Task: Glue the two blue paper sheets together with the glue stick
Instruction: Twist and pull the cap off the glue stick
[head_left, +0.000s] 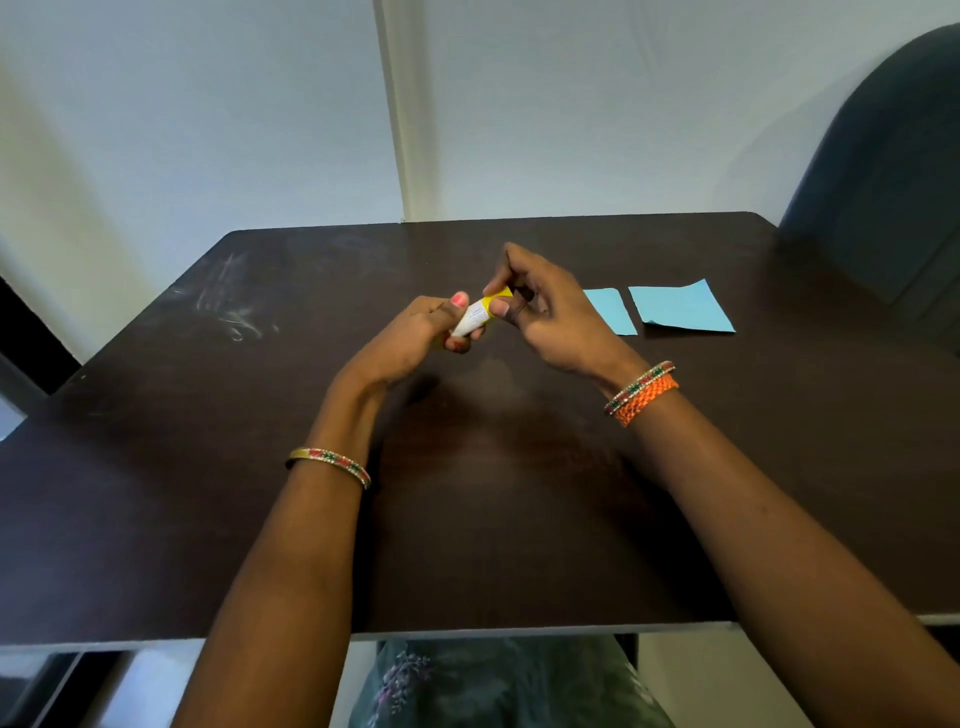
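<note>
I hold a small glue stick (474, 315) with a white body and a yellow cap above the middle of the dark table (208, 493). My left hand (415, 338) grips its white body. The fingertips of my right hand (545, 317) pinch the yellow cap end. Two light blue paper sheets lie flat on the table to the right of my hands: one sheet (613, 310) is partly hidden behind my right hand, the other sheet (683, 307) lies just beyond it, a narrow gap between them.
A dark chair back (883, 171) stands at the table's far right corner. A white wall runs behind the far edge. Pale scuff marks (234, 306) show on the table's far left. The near table edge runs just above my lap.
</note>
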